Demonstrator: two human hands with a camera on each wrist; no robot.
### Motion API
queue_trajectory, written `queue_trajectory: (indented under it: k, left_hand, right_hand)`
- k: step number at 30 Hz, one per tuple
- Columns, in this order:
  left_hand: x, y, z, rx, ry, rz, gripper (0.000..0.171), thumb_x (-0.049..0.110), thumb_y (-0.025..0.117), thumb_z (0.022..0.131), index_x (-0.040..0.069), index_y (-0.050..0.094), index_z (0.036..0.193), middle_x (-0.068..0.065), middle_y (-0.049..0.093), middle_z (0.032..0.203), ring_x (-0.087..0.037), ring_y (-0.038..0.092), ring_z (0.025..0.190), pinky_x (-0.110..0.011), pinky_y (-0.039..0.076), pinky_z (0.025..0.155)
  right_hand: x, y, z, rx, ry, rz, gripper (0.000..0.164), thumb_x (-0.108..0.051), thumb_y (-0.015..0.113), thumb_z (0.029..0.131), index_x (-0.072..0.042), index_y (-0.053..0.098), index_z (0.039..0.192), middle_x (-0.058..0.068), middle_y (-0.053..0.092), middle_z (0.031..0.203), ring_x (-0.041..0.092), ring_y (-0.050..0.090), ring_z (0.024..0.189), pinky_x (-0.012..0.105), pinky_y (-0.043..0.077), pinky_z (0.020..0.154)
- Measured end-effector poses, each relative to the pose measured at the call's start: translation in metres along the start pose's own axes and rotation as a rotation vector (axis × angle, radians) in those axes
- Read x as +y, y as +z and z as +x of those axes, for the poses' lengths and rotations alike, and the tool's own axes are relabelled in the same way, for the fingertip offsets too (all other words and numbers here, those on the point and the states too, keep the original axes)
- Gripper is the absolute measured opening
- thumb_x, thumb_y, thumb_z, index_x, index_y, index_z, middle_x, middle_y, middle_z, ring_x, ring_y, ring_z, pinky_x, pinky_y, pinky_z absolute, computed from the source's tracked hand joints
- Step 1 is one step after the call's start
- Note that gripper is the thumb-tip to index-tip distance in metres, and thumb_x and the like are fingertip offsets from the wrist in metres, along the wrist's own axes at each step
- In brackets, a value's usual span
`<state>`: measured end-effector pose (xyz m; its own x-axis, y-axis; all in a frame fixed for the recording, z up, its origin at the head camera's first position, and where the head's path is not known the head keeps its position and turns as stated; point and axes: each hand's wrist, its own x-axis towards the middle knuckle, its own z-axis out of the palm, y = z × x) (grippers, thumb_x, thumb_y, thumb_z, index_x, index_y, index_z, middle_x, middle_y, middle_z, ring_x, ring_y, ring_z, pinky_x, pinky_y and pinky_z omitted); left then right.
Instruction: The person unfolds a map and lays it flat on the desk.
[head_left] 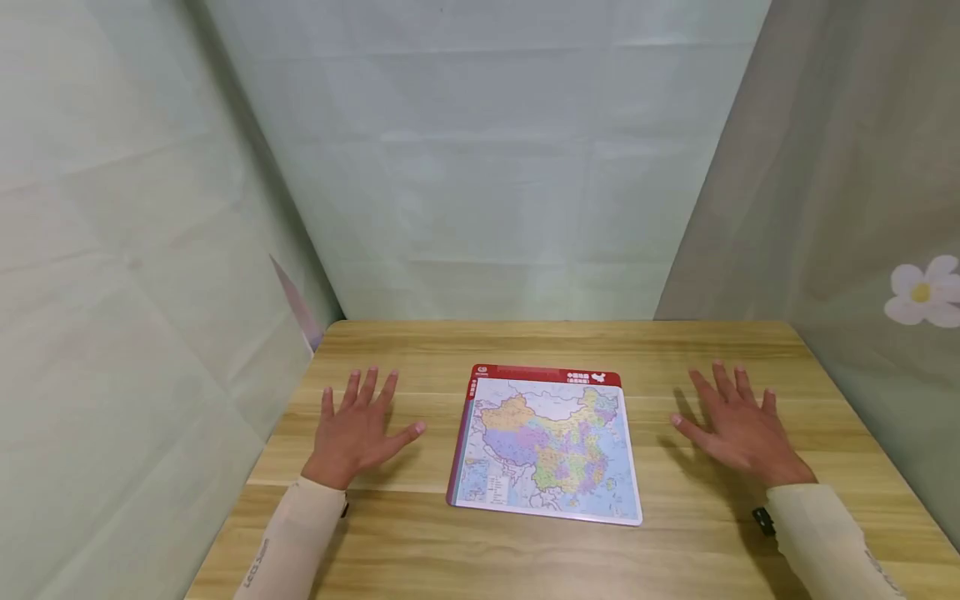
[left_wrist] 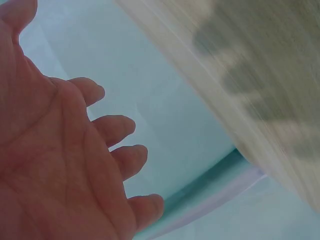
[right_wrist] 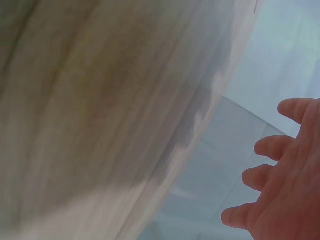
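A flat map board (head_left: 555,446) with a red top band and a colourful map of China lies in the middle of the wooden table. To its left, my left hand (head_left: 355,436) hovers palm down with fingers spread, holding nothing. On the board's other side is my right hand (head_left: 746,433), spread the same way and apart from the board. In the left wrist view, the left palm (left_wrist: 60,155) faces the camera above the tabletop, where finger shadows fall. The right wrist view has the right hand's fingers (right_wrist: 260,177) stretched out beside the table surface.
The wooden table (head_left: 420,550) ends at a far edge against a pale cloth backdrop (head_left: 480,183). More cloth hangs along the left (head_left: 135,333) and the right, where a white flower print (head_left: 922,292) shows. Dark bands sit at both wrists.
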<state>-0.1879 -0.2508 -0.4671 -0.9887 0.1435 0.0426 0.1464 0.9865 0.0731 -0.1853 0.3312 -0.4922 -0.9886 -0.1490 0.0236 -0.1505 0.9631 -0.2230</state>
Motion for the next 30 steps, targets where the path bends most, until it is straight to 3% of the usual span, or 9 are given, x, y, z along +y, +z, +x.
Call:
queue_trajectory:
  k: [5,9,13,17,21,30]
  left_hand:
    - [0.003,0.002,0.002,-0.037,0.015,-0.063,0.108,0.086,0.047,0.092,0.013,0.025,0.169,-0.023,0.022,0.174,-0.049,0.016,0.161,-0.079,0.01,0.123]
    - [0.009,0.007,0.003,-0.138,0.052,-0.255,0.109,0.076,0.059,0.094,0.009,0.018,0.17,-0.024,0.016,0.175,-0.048,0.013,0.162,-0.077,0.012,0.124]
    - [0.016,0.012,0.001,-0.204,0.084,-0.423,0.113,0.065,0.072,0.092,0.008,0.013,0.17,-0.022,0.012,0.177,-0.046,0.011,0.163,-0.072,0.018,0.126]
    - [0.022,0.014,-0.003,-0.186,0.107,-0.499,0.111,0.056,0.079,0.091,0.009,0.017,0.17,-0.02,0.015,0.177,-0.045,0.016,0.162,-0.069,0.026,0.125]
    - [0.03,0.014,-0.007,-0.17,0.109,-0.531,0.106,0.049,0.083,0.09,0.01,0.024,0.169,-0.017,0.023,0.176,-0.043,0.022,0.162,-0.065,0.028,0.126]
    - [0.053,0.014,-0.021,-0.111,0.004,-0.656,0.082,0.032,0.089,0.087,0.013,0.052,0.157,-0.013,0.054,0.16,-0.041,0.053,0.145,-0.058,0.046,0.117]
  right_hand:
    - [-0.003,0.0,-0.001,0.008,-0.011,-0.003,0.094,-0.072,0.047,0.102,-0.01,0.023,0.168,0.035,0.011,0.172,0.064,0.005,0.155,0.091,0.005,0.11]
    - [-0.013,-0.001,-0.004,0.008,-0.04,0.018,0.096,-0.072,0.051,0.1,-0.008,0.026,0.167,0.035,0.014,0.171,0.062,0.012,0.156,0.088,0.011,0.114]
    - [-0.023,-0.004,-0.007,-0.02,-0.064,0.102,0.098,-0.069,0.055,0.1,-0.01,0.019,0.17,0.031,0.008,0.174,0.06,0.017,0.156,0.084,0.023,0.114]
    - [-0.031,-0.009,-0.01,-0.036,-0.07,0.203,0.099,-0.064,0.059,0.101,-0.018,0.008,0.172,0.026,0.003,0.177,0.061,0.021,0.154,0.085,0.028,0.11]
    - [-0.038,-0.013,-0.013,-0.008,-0.102,0.248,0.099,-0.057,0.066,0.1,-0.019,0.009,0.172,0.027,0.013,0.175,0.062,0.026,0.151,0.085,0.028,0.109]
    - [-0.055,-0.01,-0.017,0.015,-0.111,0.332,0.095,-0.046,0.076,0.097,-0.007,0.026,0.167,0.031,0.035,0.165,0.059,0.037,0.147,0.079,0.035,0.111]
